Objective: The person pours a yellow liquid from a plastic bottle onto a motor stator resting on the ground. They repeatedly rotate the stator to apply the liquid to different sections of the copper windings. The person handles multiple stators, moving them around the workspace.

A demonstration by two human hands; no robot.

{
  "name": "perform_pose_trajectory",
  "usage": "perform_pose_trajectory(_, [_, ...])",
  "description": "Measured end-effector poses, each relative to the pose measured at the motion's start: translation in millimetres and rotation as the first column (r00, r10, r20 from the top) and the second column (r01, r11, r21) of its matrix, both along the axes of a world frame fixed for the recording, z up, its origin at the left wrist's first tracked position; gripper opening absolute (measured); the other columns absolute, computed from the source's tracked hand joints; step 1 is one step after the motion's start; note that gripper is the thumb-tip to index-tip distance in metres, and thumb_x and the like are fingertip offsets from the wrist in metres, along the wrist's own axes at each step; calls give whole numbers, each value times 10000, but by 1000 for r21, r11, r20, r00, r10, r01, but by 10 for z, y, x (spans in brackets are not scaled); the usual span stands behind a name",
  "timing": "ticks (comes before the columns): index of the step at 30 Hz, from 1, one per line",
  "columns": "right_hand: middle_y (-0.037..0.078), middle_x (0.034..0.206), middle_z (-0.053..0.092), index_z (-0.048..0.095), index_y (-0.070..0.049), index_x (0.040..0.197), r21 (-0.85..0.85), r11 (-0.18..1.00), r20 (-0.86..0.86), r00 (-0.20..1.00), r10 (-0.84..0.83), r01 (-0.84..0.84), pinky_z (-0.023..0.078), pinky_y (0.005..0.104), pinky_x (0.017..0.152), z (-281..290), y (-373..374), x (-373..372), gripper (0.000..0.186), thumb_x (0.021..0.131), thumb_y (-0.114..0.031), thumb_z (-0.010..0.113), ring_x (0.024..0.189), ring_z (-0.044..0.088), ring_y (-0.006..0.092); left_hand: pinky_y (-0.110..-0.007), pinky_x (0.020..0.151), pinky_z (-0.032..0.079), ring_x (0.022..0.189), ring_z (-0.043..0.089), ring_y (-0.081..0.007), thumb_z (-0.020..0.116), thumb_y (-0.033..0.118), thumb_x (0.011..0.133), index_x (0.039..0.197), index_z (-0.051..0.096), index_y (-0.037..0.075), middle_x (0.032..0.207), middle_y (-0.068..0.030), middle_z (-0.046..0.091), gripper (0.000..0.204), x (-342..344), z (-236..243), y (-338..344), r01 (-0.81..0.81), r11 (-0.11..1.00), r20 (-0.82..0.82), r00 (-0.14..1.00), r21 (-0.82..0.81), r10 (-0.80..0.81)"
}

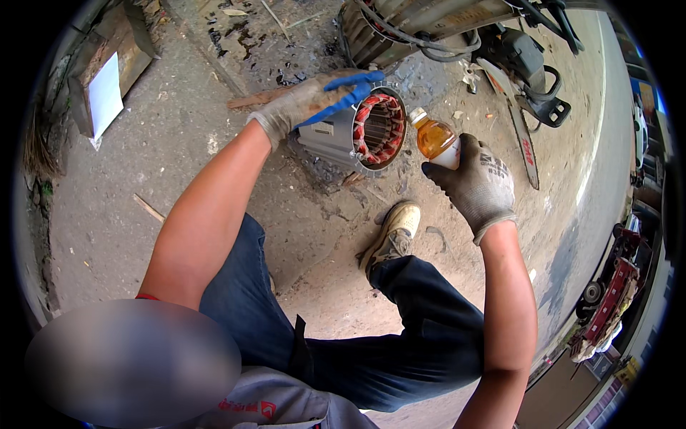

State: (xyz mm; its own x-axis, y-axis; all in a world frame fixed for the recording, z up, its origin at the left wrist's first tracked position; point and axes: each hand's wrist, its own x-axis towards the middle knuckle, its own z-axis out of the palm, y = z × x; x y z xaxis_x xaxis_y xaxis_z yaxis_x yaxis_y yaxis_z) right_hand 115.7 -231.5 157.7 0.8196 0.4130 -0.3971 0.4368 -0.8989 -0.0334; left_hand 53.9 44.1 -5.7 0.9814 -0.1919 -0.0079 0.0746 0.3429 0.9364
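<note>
A grey finned electric motor stator [386, 129] lies on its side on the ground, with red-and-white bound windings ringing its open end. My left hand [311, 101], in a grey and blue work glove, rests along the top of its housing with fingers stretched out toward the rim. In my gloved right hand [480, 177] is a small clear plastic bottle [433, 136] of amber liquid. The fingers wrap its lower part. Its white top tilts up and left, close to the stator's open end but apart from it. I cannot tell whether the bottle is capped.
Beyond the stator lies another, larger finned motor housing [393, 36] with a cable [450, 48] over it. A chainsaw [525, 79] sits to the right, its bar pointing toward me. A wooden box [118, 53] with white paper stands far left. My shoe [395, 230] is near the stator.
</note>
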Motion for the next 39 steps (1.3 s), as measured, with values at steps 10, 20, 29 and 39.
perform_pose_trajectory(10, [191, 872, 733, 649, -9, 1108, -26, 999, -82, 996, -38, 36, 564, 429, 759, 55, -10, -44, 536, 775, -392, 821, 811, 737, 334, -298, 1175, 438, 1340, 531, -156, 630, 176, 1012, 1508, 479, 81, 1506, -65, 531, 527, -21, 46, -23, -42, 979, 80, 996, 198, 27])
perform_pose_trajectory(20, [201, 885, 735, 656, -4, 1148, -77, 996, -159, 985, -60, 48, 561, 432, 770, 149, 23, -117, 581, 763, -407, 825, 845, 739, 332, -331, 1185, 429, 1387, 496, -200, 564, 216, 1055, 1490, 499, 67, 1491, -95, 546, 464, -3, -17, -27, -26, 1000, 8, 1000, -1, 26])
perform_pose_trajectory(29, [163, 846, 744, 645, 2, 1208, -42, 998, -135, 990, 38, -44, 562, 399, 741, 126, -74, -209, 658, 759, -439, 835, 770, 747, 290, -335, 1200, 385, 1365, 513, -175, 663, 434, 977, 1442, 568, 80, 1451, -59, 594, 592, -9, 209, -44, -76, 978, -62, 994, 197, 90])
perform_pose_trajectory(39, [183, 1057, 727, 570, 7, 1279, 115, 930, -458, 850, -263, 349, 568, 387, 836, -151, -132, -212, 712, 785, -422, 849, 942, 726, 287, -334, 1158, 412, 1306, 571, -178, 574, 449, 1027, 1434, 581, 84, 1417, -74, 621, 546, -32, 69, 14, -133, 986, -50, 989, 104, 139])
